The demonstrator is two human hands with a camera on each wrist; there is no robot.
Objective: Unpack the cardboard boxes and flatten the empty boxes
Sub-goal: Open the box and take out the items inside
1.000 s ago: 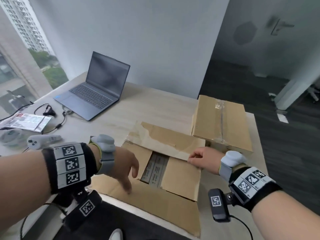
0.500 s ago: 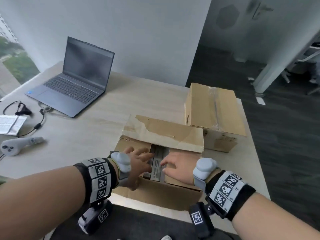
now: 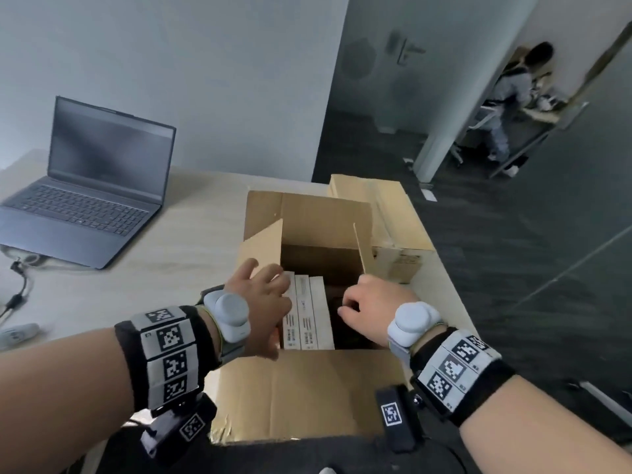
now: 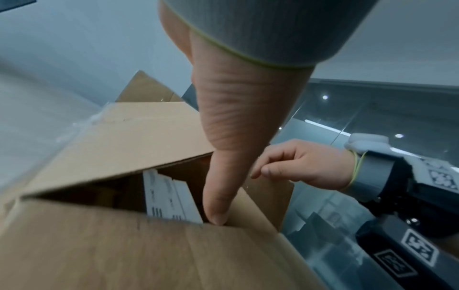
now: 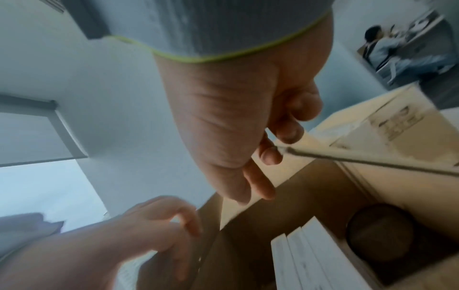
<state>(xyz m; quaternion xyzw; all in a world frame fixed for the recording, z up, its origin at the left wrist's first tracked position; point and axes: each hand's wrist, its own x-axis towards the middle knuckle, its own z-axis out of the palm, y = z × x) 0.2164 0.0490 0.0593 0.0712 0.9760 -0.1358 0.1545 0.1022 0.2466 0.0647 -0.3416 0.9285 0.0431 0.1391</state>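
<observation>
An open cardboard box (image 3: 307, 388) stands at the table's near edge with its flaps up. Inside, at the left, three slim white boxes (image 3: 307, 313) stand on edge. Beside them in the right wrist view lies a dark round object (image 5: 380, 233). My left hand (image 3: 263, 295) hovers with spread fingers over the left flap (image 3: 263, 244) and the white boxes. Its thumb (image 4: 218, 186) points down at the near rim. My right hand (image 3: 372, 302) has its fingers curled on the corner of the upright right flap (image 3: 359, 249).
A second, closed cardboard box (image 3: 393, 213) sits just behind and to the right. An open laptop (image 3: 92, 186) is at the back left, with a cable (image 3: 17, 285) and a white controller (image 3: 17, 333) at the left edge. A person (image 3: 513, 97) stands in the far room.
The inner flaps that my hands were parting now stand open, and the white boxes show. My left hand has moved to the left side and my right to the right flap.
</observation>
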